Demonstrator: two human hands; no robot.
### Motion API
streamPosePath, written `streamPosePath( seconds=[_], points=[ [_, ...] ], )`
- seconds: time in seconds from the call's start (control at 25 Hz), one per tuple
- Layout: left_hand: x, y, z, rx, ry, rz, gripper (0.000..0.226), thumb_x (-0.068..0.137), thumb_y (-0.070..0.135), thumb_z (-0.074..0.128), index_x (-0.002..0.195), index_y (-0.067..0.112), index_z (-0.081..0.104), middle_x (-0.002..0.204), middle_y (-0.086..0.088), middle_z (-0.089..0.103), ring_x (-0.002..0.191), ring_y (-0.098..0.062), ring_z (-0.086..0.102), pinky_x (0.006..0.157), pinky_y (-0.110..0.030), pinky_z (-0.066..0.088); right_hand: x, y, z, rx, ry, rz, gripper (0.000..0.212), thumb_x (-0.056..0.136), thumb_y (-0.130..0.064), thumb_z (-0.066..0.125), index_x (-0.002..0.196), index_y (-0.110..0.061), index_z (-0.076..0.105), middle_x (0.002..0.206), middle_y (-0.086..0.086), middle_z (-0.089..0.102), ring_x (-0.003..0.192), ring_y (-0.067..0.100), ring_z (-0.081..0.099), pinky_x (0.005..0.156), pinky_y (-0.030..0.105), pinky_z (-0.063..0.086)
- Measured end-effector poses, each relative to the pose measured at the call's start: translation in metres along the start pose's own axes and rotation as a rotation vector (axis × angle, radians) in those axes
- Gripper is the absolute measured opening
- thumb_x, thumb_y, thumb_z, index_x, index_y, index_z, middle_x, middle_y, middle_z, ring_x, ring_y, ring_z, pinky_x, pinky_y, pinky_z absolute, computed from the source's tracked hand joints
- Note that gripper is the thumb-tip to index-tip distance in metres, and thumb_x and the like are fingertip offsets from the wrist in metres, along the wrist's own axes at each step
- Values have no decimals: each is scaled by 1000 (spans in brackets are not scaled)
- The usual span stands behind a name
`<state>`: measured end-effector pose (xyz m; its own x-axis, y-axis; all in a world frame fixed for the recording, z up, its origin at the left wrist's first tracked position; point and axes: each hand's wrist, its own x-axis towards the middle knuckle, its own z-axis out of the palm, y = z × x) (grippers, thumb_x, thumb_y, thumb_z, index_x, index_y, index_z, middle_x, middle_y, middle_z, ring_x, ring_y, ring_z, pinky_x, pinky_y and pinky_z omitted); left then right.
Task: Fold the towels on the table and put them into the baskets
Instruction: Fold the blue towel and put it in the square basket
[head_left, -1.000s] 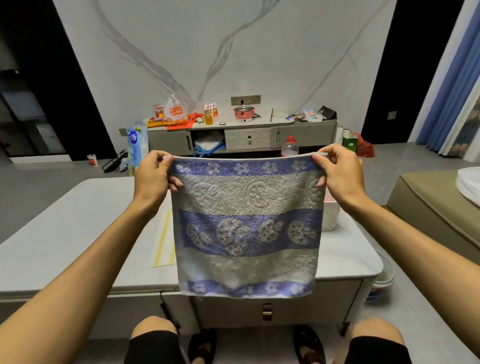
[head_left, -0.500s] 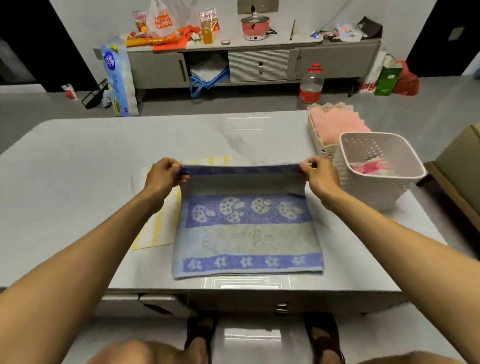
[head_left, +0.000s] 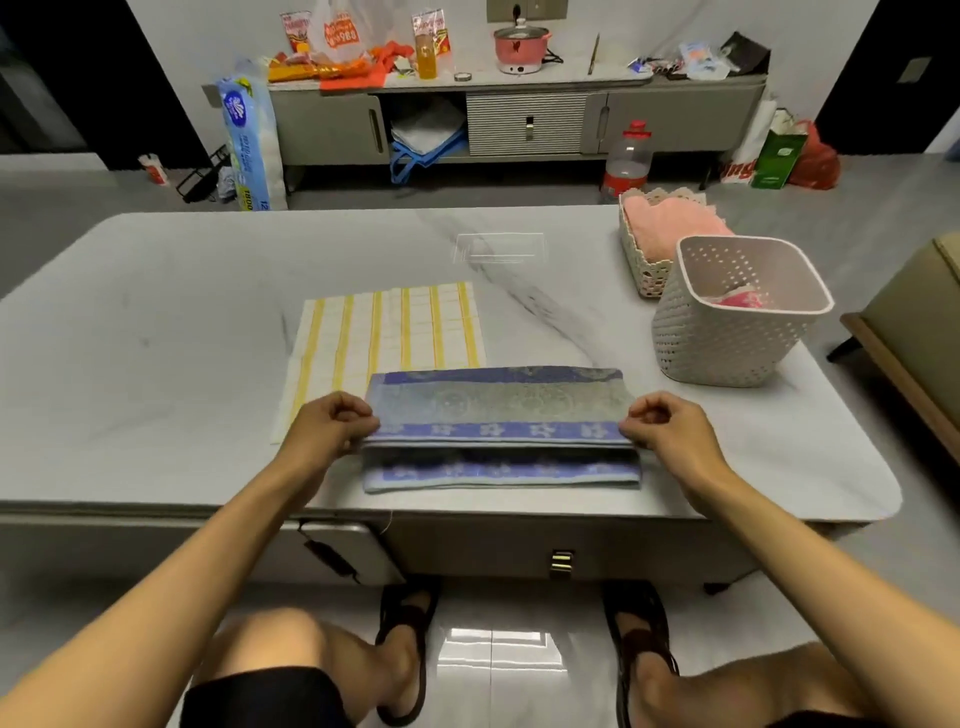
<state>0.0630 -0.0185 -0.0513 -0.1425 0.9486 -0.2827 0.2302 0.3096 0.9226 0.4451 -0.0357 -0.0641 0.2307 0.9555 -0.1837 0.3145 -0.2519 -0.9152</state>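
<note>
Two hands, the left hand (head_left: 332, 426) and right hand (head_left: 670, 428), pinch the top layer of the blue towel (head_left: 498, 410) by its near corners, at the near edge of the table (head_left: 156, 312). Released unevenly, the layers could land crooked. Fingertips curl out of sight; the tall basket (head_left: 727, 343) on the right hides most of its contents.

Wears black shorts (head_left: 260, 696), cut above the knees, with the legs bare below. Wears dark open sandals, a left sandal (head_left: 408, 610) and a right sandal (head_left: 636, 618), each with broad straps across the top of the foot. Shows bare arms, with left hand (head_left: 332, 426) and right hand (head_left: 670, 431) uncovered too.
</note>
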Motion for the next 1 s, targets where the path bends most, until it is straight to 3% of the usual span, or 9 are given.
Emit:
streamPosePath(
  seconds=[0.12, 0.4, 0.64, 0.76, 0.88, 0.96, 1.0],
  points=[
    [-10, -36, 4, 96, 21, 2, 11, 84, 1, 71, 90, 5, 63, 75, -7, 59, 70, -19, 55, 66, -25, 43, -9, 25, 6, -51, 0, -23, 16, 82, 0, 74, 84, -13, 65, 85, 8, 69, 86, 27, 67, 82, 35, 56],
    [-12, -21, 1, 162, -53, 124, 12, 90, -4, 60, 90, 7, 64, 92, -8, 67, 82, -13, 61, 72, -23, 46, -5, 27, 5, -121, 8, -122, 27, 92, 2, 57, 87, -22, 66, 95, 6, 67, 90, 23, 63, 80, 40, 54],
    [-12, -34, 0, 310, -197, 149, 23, 89, -11, 54, 88, 9, 64, 88, -4, 68, 82, -14, 60, 69, -15, 45, -14, 38, 8, -351, -55, -268, 33, 90, 9, 53, 104, -13, 74, 107, 1, 67, 100, 14, 61, 90, 25, 47],
    [-10, -31, 2, 440, -260, 177, 28, 87, -10, 58, 85, 16, 67, 90, -5, 69, 82, -15, 60, 77, -26, 46, -11, 37, 14, -504, -28, -340, 37, 86, 12, 51, 107, -8, 74, 107, 8, 69, 103, 21, 63, 92, 19, 40],
    [-7, -22, -4, 635, -356, 148, 20, 83, 7, 70, 83, 27, 71, 90, 5, 70, 83, -10, 60, 78, -25, 44, -12, 35, 16, -626, -12, -296, 33, 88, 5, 51, 108, -12, 71, 110, 10, 64, 108, 27, 58, 90, 25, 40],
    [0, -10, -7, 798, -257, 247, 3, 80, 31, 74, 82, 34, 74, 93, 12, 70, 96, -15, 56, 83, -34, 45, -12, 29, 19, -815, 55, -333, 26, 90, -5, 54, 108, -15, 69, 115, 10, 59, 111, 30, 49, 90, 35, 39],
    [7, -4, -1, 827, -135, 322, 6, 82, 38, 71, 84, 34, 76, 96, 9, 71, 102, -20, 53, 85, -38, 43, -9, 22, 25, -881, 100, -389, 24, 90, -11, 56, 110, -15, 68, 120, 10, 58, 112, 30, 47, 91, 38, 38]
  ],
)
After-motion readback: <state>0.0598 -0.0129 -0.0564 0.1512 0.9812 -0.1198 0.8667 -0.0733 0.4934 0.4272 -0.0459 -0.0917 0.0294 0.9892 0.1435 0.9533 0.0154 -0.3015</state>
